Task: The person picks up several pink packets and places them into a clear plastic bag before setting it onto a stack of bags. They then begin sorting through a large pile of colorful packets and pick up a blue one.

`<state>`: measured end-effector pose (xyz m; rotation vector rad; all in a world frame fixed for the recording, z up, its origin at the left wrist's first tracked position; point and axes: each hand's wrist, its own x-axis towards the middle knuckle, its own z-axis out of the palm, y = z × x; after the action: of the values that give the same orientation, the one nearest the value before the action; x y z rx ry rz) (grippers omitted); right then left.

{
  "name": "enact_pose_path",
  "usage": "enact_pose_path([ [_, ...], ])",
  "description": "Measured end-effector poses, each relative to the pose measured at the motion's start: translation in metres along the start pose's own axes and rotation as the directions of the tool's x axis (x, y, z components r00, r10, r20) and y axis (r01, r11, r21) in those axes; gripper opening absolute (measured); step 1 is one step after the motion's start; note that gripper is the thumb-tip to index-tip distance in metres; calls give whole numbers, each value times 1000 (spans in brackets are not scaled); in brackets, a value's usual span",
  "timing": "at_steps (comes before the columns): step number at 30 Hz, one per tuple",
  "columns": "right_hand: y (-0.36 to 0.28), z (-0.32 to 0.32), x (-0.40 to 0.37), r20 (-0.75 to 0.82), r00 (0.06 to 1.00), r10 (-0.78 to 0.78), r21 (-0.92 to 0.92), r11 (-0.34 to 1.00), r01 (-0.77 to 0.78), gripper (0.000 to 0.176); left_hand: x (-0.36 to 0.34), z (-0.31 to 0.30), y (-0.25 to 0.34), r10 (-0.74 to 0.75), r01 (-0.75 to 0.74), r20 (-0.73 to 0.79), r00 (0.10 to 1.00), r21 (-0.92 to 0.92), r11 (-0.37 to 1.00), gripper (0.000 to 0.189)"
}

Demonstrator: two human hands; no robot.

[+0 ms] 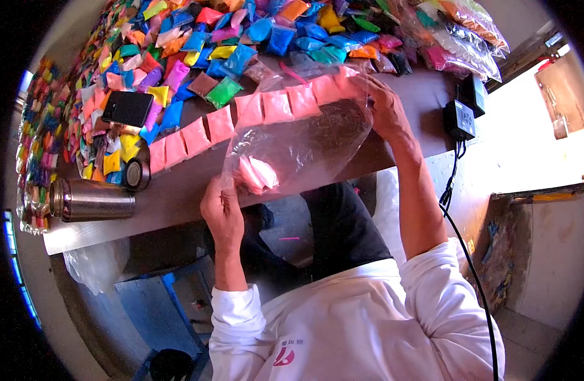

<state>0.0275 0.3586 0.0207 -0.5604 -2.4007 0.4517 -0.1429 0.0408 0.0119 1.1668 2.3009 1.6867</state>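
Note:
A large clear plastic bag [324,143] is stretched between my two hands above the table's front edge. My left hand [223,206] is closed on the bag's lower left side, close to several pink packets [258,174] lying inside it. At the upper right my right hand [386,105] grips the bag's other side, its fingers partly behind the film. A row of pink packets [220,125] runs across the table from lower left to upper right, and its right part shows through or beside the bag.
Colourful packets [241,57] are heaped along the back and left. A black phone [128,108] rests on them. A steel flask [94,199] lies by a round dark lid [137,173]. Black power adapters [460,119] with cables sit at the table's right edge.

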Motion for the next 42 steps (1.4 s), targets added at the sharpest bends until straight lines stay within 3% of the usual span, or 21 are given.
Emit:
enact_pose_path([
  [12, -8, 3, -5, -112, 994, 18, -22, 1000, -21, 28, -1, -2, -4, -45, 44, 21, 999, 68, 997, 38],
  [15, -9, 3, -11, -155, 983, 98, 17, 995, -97, 25, -1, -2, -7, -43, 42, 29, 999, 36, 998, 37],
  [17, -6, 1, -16, -296, 948, 121, -53, 988, -143, 23, -1, -2, -3, -46, 45, 27, 999, 46, 998, 36],
  [18, -10, -2, -16, -293, 948, 124, -54, 988, -145, 23, -2, -2, -1, -48, 46, 27, 998, 55, 997, 36],
  [20, -19, -13, -17, -367, 854, 368, 97, 928, -358, 22, -2, 0, -4, -18, 18, 3, 1000, 59, 998, 30],
  [21, -27, -21, -16, -362, 857, 367, 98, 929, -357, 22, -2, 0, -6, 13, -11, -23, 1000, 67, 998, 25],
  [23, -51, -43, -18, -327, 801, 501, 292, 860, -418, 22, -2, 1, -4, 17, -14, -30, 999, 74, 997, 23],
  [25, -96, -61, -15, -351, 812, 466, 381, 863, -330, 22, -2, 0, -6, 23, -20, -38, 999, 82, 996, 22],
  [27, -130, -71, -19, -293, 833, 469, 435, 841, -321, 20, -3, 0, -9, 58, -56, -20, 998, 94, 994, 21],
  [29, -149, -70, -20, -59, 930, 362, 498, 819, -287, 17, -4, 0, -14, -24, 24, -6, 1000, 11, 1000, 20],
  [31, -169, -62, -17, 113, 926, 361, 400, 836, -375, 15, -5, 0, -17, 25, -25, -11, 1000, 28, 999, 19],
  [33, -167, -34, -16, 93, 965, 244, 252, 932, -260, 15, -6, -1, -20, 39, -38, -12, 999, 41, 998, 19],
  [35, -174, -10, -15, 87, 972, 218, 151, 961, -230, 16, -5, -1, -19, 54, -54, -13, 998, 53, 997, 19],
  [37, -172, 13, -22, 152, 971, 182, 165, 964, -207, 19, -3, 0, -16, 111, -110, -26, 993, 57, 992, 18],
  [41, -173, -3, -19, 444, 886, 134, 256, 928, -269, 28, -4, -3, -13, 58, -58, -10, 998, 56, 997, 18],
  [42, -172, -10, -18, 444, 886, 135, 257, 928, -270, 28, -3, -3, -10, 77, -76, -11, 997, 69, 995, 18],
])
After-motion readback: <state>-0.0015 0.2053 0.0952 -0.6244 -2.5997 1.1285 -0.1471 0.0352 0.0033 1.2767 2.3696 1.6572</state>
